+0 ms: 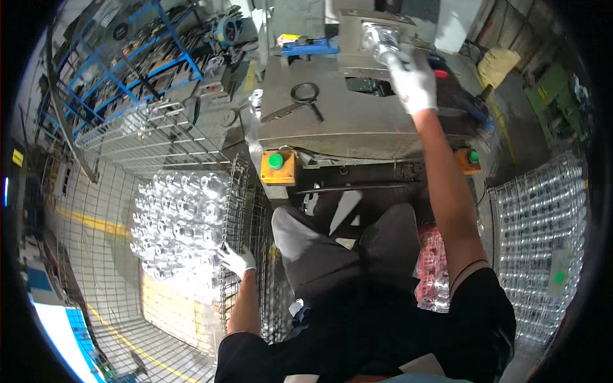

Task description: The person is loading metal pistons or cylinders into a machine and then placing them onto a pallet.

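My right hand (414, 83), in a white glove and smeared by motion, reaches to the far side of the metal worktable. Its fingers close around the near end of a shiny silver metal part (381, 39), which sits at the steel block (357, 59) of the machine. My left hand (237, 260), also gloved in white, rests at the rim of a wire cage (231, 217) on my left. Its fingers are spread over the rim, beside a stack of shiny metal parts (182, 214) inside the cage.
Orange button boxes with green buttons, one left (278, 167) and one right (469, 161), flank the table front. A ring-shaped tool (304, 94) and a blue tool (310, 46) lie on the worktable (357, 118). Another wire cage (539, 236) full of metal parts stands right.
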A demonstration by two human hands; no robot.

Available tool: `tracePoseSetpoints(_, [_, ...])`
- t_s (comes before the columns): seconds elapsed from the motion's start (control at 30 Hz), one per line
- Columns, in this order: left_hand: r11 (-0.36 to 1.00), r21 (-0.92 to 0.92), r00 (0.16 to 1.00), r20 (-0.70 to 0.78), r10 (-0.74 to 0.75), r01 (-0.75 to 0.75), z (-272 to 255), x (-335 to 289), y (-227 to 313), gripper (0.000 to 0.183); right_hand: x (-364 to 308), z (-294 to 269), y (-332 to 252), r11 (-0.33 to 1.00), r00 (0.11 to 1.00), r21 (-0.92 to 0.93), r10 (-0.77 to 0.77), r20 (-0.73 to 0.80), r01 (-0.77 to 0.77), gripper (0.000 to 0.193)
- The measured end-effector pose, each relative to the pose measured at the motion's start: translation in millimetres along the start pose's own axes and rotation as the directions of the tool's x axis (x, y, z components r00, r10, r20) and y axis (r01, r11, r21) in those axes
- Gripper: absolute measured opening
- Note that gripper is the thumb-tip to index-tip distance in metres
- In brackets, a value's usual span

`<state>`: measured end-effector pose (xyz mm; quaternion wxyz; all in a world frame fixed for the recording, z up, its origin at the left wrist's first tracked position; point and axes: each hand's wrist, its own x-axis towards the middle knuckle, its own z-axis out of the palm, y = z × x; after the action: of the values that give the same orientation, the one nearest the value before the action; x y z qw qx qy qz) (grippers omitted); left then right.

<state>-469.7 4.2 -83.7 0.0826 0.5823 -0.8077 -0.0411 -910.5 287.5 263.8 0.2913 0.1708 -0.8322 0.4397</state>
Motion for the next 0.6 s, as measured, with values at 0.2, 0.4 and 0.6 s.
tracePoseSetpoints(0.2, [0.985,-0.165,0.999,-0.024,0.039,-0.043,-10.9,-6.6,-26.5,0.069,66.6,-15.4,117.7,0.846,0.979,-0.531,0.144,0.141,-0.048,0.067])
tracePoseSetpoints(0.4, [0.998,-0.063,0.998,0.055,-0.010,0.013,-27.2,-5.5,15.9,0.063,53.4,-100.9,122.6,0.759,0.925,-0.648,0.206,0.318,0.054,0.061])
tracePoseSetpoints(0.6, [0.998,0.002,0.998,-0.002,-0.067,0.067,-16.3,-9.0,-24.6,0.070,-54.7,-30.8,-12.6,0.914,0.965,-0.406,0.102,0.242,0.005,0.053])
